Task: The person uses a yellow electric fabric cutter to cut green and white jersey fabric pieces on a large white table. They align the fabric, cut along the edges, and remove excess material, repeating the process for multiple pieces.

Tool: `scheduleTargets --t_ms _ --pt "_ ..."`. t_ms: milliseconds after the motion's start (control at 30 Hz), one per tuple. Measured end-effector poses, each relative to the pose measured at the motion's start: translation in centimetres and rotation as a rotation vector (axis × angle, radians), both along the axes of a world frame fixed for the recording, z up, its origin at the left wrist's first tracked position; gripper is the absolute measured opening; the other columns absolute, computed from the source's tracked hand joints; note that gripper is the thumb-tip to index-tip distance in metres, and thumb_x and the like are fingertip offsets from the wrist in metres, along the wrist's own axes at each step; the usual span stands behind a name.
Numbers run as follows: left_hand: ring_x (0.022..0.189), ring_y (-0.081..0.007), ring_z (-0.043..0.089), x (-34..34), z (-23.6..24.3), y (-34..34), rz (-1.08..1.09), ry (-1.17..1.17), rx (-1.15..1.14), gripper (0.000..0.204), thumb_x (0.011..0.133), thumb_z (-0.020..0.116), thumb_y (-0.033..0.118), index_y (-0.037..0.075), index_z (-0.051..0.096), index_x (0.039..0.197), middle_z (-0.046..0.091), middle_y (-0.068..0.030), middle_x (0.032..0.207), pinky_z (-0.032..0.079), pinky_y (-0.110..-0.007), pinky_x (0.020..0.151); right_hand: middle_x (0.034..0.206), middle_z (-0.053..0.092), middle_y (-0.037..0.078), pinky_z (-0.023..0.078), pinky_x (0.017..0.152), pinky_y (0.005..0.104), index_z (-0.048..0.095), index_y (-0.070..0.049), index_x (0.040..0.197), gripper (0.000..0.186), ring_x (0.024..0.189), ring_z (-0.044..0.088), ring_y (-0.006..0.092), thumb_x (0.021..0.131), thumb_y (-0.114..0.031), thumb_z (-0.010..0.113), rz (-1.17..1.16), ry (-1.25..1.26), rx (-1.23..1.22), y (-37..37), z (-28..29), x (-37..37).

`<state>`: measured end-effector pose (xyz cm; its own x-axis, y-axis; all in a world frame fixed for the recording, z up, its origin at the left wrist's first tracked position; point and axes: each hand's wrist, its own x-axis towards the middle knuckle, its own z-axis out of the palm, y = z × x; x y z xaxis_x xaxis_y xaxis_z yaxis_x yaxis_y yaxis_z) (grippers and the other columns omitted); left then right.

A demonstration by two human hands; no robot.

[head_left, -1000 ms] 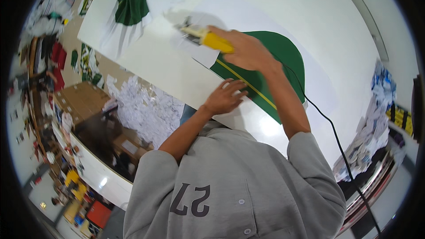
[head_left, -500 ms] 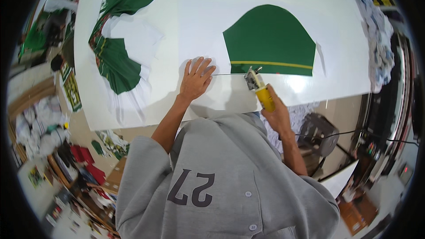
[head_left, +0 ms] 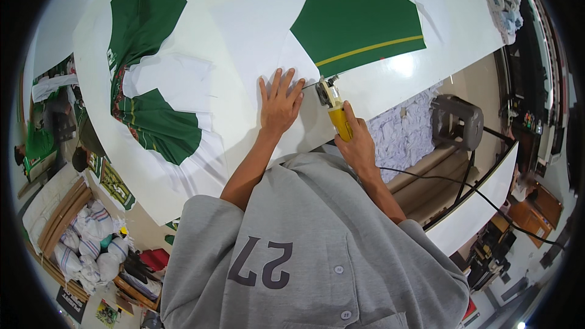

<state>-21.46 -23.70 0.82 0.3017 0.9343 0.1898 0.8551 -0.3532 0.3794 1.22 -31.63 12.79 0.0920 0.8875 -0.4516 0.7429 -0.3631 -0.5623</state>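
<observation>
Up at one o'clock from the middle of the view, the green panel [head_left: 362, 18] lies flat, rounded at the top, a yellow band across its lower part. It looks thin, soft and light, likely to slip or wrinkle on the shiny table [head_left: 426, 79], so a flat palm near its edge should suit it best. At its lower-left corner, at about seven o'clock on the panel, sits the metal head of the yellow cutter [head_left: 339, 123]; that one looks stiff and rather heavier, best held by the barrel, well clear of the head. And the right hand [head_left: 359, 148] has it just there, fingers wrapped round the yellow part. The left hand [head_left: 280, 108], nearer twelve, lies palm down, fingers spread, on the white sheet [head_left: 247, 45]. Farther out, a rumpled green garment [head_left: 143, 30] at ten, white scraps [head_left: 402, 128] at three, a black cable [head_left: 454, 179] toward four.
</observation>
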Motion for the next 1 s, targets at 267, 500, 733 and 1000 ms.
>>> scheduleTargets --t_ms 267,500,733,1000 --pt "0.16 -0.0365 0.04 0.0 -0.4 0.1 0.001 -0.003 0.024 0.041 0.109 0.063 0.032 0.026 0.067 0.15 0.05 -0.0061 0.168 0.023 -0.077 0.128 0.128 0.064 0.026 0.059 0.094 0.0528 0.034 -0.027 0.176 0.095 0.111 0.07 0.0473 0.091 -0.009 0.074 -0.092 -0.045 0.076 0.7 -0.6 -2.3" --pt "0.161 -0.0328 0.041 0.2 -0.1 0.2 0.017 -0.05 -0.017 0.039 0.109 0.066 0.033 0.028 0.071 0.147 0.052 -0.0025 0.168 0.022 -0.078 0.128 0.124 0.065 0.026 0.058 0.092 0.0541 0.035 -0.025 0.175 0.094 0.109 0.07 0.0482 0.09 -0.009 0.074 -0.107 -0.053 0.147 1.9 -0.8 -2.9" --pt "0.162 -0.0321 0.038 0.1 0.0 0.2 0.023 -0.038 -0.044 0.04 0.108 0.066 0.033 0.029 0.069 0.148 0.05 -0.0024 0.169 0.022 -0.078 0.128 0.123 0.065 0.026 0.057 0.091 0.0552 0.036 -0.023 0.175 0.093 0.107 0.07 0.0494 0.091 -0.009 0.073 -0.081 -0.068 0.136 3.7 -1.1 -3.0" --pt "0.162 -0.0313 0.039 0.0 0.1 0.3 0.03 -0.046 -0.058 0.038 0.109 0.065 0.033 0.029 0.071 0.146 0.05 -0.0011 0.169 0.023 -0.078 0.128 0.124 0.066 0.024 0.058 0.092 0.0537 0.036 -0.026 0.175 0.094 0.108 0.071 0.0466 0.09 -0.011 0.075 -0.063 -0.077 0.133 5.1 -1.2 -2.6"
